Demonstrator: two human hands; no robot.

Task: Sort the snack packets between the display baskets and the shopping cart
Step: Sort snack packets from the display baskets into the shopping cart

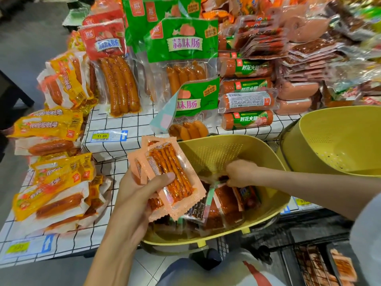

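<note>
Left hand [132,195], just left of the near yellow basket [210,153]: fingers [162,178] clamped round a fanned stack of peach packets [167,159], thumb across the top one. The stack's long axis runs diagonally, its upper end leaning away from the person and its lower end over the basket's front-left rim.

Right hand [240,173], inside the same basket near its back wall: fingers [231,179] bunched downward, and they appear to pinch the top edge of a mint-edged packet [212,195]. That packet lies directly under the fingertips, its long axis running from them down toward the front rim, among other loose packets [226,203].

Shopping cart [309,263] sits below and right of the basket, on the right hand's side; peach packets are already in it. A second yellow basket [329,141] stands to the right on the worktop [115,124].

Judgement: the right hand is nearer the cart, so a lift up and over the right rim suits it; the left stack still needs a destination.
</note>
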